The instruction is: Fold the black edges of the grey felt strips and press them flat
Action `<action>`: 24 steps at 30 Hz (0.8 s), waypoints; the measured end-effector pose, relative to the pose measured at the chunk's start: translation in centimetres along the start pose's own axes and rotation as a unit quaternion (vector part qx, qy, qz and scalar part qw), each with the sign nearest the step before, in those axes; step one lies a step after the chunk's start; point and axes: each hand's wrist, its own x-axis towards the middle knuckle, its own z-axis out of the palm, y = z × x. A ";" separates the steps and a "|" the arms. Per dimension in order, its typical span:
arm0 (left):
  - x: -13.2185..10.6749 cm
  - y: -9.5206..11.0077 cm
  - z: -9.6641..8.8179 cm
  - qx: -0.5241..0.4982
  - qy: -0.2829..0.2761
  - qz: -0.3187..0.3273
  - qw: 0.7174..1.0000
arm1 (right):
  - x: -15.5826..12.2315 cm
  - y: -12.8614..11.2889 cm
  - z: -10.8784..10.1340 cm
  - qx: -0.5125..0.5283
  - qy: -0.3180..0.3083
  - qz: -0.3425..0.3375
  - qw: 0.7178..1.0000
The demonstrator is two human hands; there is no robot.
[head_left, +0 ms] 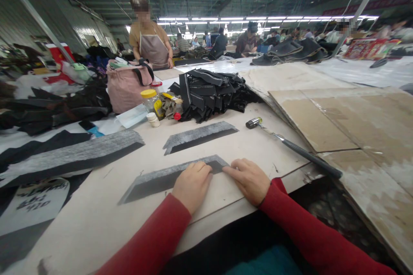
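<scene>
A long grey-and-black felt strip [151, 180] lies on the board [97, 219] in front of me. My left hand [192, 184] rests on the strip's right part with fingers curled and pressed down. My right hand [248, 179] lies flat by the strip's right tip, its fingers stretched toward that end and touching it. Both arms wear red sleeves. A second strip of the same kind [198, 136] lies farther back on the board, apart from my hands.
A hammer [290, 146] lies to the right, beside stacked cardboard sheets [348, 120]. A heap of black pieces [213, 90], a yellow-lidded jar [149, 99] and a pink bag [125, 86] stand behind. A larger grey strip [74, 157] lies left. A person in an apron [150, 38] stands at the far end.
</scene>
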 end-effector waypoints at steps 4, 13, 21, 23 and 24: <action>0.5 0.5 -0.2 0.038 0.005 -0.012 0.999 | 0.7 -0.7 0.0 -0.002 -0.023 0.008 1.000; 1.1 1.7 -0.1 0.116 -0.013 -0.015 0.993 | 0.7 -0.7 0.6 0.035 -0.014 0.006 0.999; 0.2 -2.2 -1.0 -0.110 0.061 -0.169 0.978 | 0.9 -0.7 0.5 0.016 -0.001 -0.003 1.000; -0.5 -3.6 -1.1 -0.233 0.089 -0.218 0.943 | 1.1 -1.0 0.3 0.008 0.002 -0.004 1.000; -0.8 -4.2 -1.1 -0.290 0.098 -0.241 0.921 | 1.2 -1.1 0.2 0.004 0.002 -0.004 1.000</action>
